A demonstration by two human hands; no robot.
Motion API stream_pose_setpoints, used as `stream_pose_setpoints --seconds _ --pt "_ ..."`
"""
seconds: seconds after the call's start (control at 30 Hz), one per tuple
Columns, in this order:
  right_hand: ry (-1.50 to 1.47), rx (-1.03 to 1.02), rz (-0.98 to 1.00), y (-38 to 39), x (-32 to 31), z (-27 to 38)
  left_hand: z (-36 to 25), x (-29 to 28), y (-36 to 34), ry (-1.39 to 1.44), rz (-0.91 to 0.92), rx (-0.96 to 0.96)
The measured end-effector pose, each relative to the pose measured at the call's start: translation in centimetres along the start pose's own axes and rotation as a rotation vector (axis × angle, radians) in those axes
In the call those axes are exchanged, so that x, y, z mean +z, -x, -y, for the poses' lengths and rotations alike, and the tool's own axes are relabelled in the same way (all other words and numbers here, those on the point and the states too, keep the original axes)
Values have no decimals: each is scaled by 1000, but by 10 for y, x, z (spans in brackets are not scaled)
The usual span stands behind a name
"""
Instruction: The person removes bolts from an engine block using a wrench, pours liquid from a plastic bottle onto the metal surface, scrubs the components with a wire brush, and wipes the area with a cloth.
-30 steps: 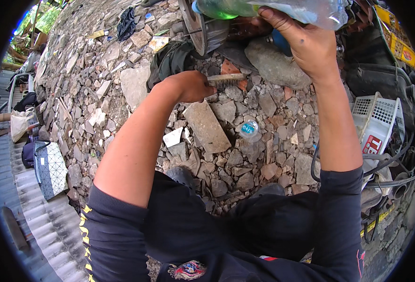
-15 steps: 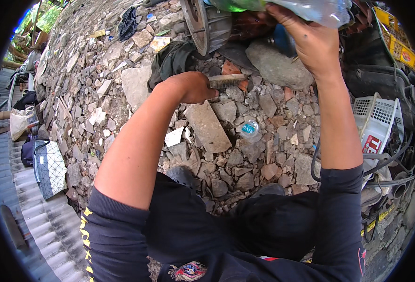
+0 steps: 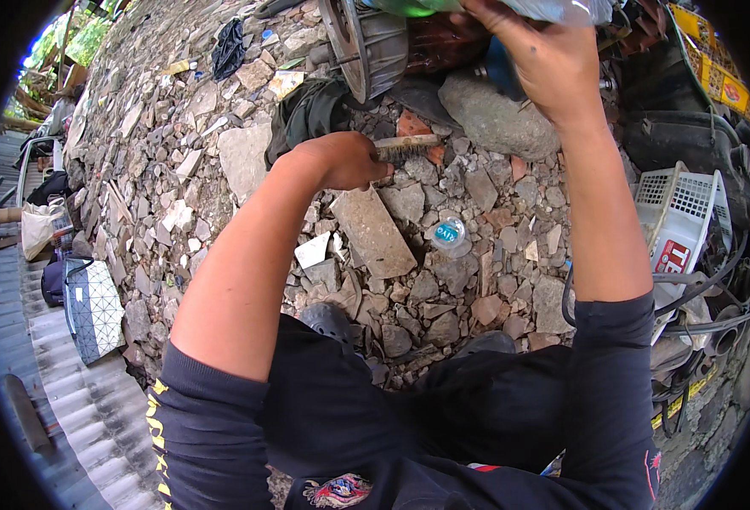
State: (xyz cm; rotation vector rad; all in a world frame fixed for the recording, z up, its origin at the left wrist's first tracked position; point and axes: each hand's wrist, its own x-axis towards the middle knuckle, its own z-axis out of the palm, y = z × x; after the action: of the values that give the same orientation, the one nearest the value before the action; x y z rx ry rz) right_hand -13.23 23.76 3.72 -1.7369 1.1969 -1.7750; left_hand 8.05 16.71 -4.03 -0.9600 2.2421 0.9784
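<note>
My left hand (image 3: pixel 348 160) is closed around a brush (image 3: pixel 407 144) with a pale wooden back and dark bristles facing down, held just above the rubble. At the top edge my right hand (image 3: pixel 553 72) grips a clear plastic bottle (image 3: pixel 575 12), tilted on its side and partly cut off by the picture's edge. A green tint shows toward its left end. Below the bottle stands a grey metal housing (image 3: pixel 383 55) with a round flange, beside a reddish-brown part (image 3: pixel 445 49). Something blue (image 3: pixel 502 68) shows behind my right hand.
A dark cloth (image 3: pixel 307 115) lies left of the housing, and a large rounded stone (image 3: pixel 498 115) to its right. Broken stones cover the ground, with a clear plastic cup (image 3: pixel 450 234) among them. White plastic baskets (image 3: pixel 681 212) and black hoses (image 3: pixel 707 293) crowd the right side.
My right hand and the bottle have shifted slightly up and left, so less of the bottle shows. My left hand keeps the brush in nearly the same place.
</note>
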Motion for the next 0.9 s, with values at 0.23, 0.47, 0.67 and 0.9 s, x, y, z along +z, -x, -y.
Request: stream_pose_setpoints --seconds 0.23,0.47,0.67,0.9 --pt "1045 -472 222 33 -29 -7 -10 -13 8 1276 -170 321" --pt "-146 -10 124 54 -9 -22 -52 -11 1 1589 -343 394" --pt "16 339 301 52 -46 -6 -52 -9 -13 1707 -296 349" --pt "-217 872 254 39 -26 -21 -44 4 -12 1530 -376 191"
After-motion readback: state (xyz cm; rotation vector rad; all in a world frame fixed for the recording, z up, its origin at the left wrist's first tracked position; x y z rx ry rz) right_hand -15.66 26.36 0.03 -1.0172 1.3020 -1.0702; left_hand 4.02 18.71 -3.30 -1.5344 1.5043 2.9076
